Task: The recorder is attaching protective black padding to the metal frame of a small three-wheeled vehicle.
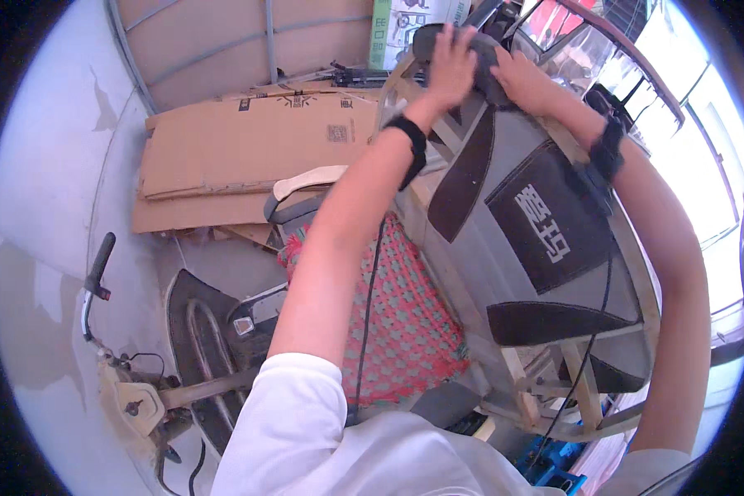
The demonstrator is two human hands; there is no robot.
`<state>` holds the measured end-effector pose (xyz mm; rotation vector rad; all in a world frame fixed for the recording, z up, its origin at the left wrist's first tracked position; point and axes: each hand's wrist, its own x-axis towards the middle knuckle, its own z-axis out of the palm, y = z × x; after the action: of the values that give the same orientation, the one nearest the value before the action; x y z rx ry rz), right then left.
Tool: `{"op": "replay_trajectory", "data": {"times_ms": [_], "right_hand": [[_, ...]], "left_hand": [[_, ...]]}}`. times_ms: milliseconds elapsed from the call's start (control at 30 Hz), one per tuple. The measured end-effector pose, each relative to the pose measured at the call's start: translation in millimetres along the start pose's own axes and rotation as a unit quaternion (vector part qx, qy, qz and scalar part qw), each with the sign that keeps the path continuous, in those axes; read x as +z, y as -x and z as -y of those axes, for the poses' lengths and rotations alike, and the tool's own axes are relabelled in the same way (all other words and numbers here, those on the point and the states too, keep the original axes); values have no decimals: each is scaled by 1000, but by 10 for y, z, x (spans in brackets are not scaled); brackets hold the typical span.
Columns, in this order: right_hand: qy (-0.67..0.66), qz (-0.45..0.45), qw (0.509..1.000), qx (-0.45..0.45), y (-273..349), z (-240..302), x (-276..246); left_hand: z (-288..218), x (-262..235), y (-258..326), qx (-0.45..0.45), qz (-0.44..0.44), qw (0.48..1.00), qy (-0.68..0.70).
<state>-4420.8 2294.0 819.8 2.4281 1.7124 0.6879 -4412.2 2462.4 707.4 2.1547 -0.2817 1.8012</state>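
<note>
A large padded seat panel (463, 248) in grey and dark brown, with a pale frame around it, stands slanted in front of me. Over its far top end lies a dark grey cushion-like piece (484, 62). My left hand (453, 70) rests on that piece with its fingers stretched out, slightly blurred. Just to the right, my right hand (527, 81) has its fingers closed on the piece's edge; part of its grip is hidden. Dark bands circle both wrists. Below my left forearm, a red-and-green woven cover (405, 318) lies over a seat.
Flattened cardboard boxes (248, 149) lean at the back, with a green-and-white box (393, 33) beyond. A handlebar grip (99, 260) and a vehicle's front end stand left by the white wall. A black cable (372, 306) hangs below my left arm. Blue plastic (554, 463) sits low right.
</note>
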Motion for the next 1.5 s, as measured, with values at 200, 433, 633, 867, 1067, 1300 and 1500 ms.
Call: {"op": "replay_trajectory", "data": {"times_ms": [200, 433, 633, 867, 1067, 1300, 1500], "right_hand": [[50, 6, 997, 65, 1265, 288, -388], [57, 20, 986, 158, 2488, 479, -843], [140, 52, 970, 191, 3477, 634, -1186], [270, 25, 958, 89, 4465, 946, -1497], [-4, 248, 948, 201, 4949, 1672, -1262], [-199, 309, 930, 34, 5172, 2367, -575], [-352, 325, 866, -144, 4772, 3523, -811]], "left_hand": [[-1866, -426, 440, -182, 94, 974, 100], [-3161, -779, 693, -208, 99, 960, 159], [-4005, -969, 898, -268, 68, 921, 275], [-4731, -920, 1474, -273, 175, 880, 347], [-5261, -1539, 2391, -311, 307, 794, 422], [-5744, -2928, 3178, -468, 370, 678, 430], [-5847, -4242, 3269, -518, 485, 702, 59]]}}
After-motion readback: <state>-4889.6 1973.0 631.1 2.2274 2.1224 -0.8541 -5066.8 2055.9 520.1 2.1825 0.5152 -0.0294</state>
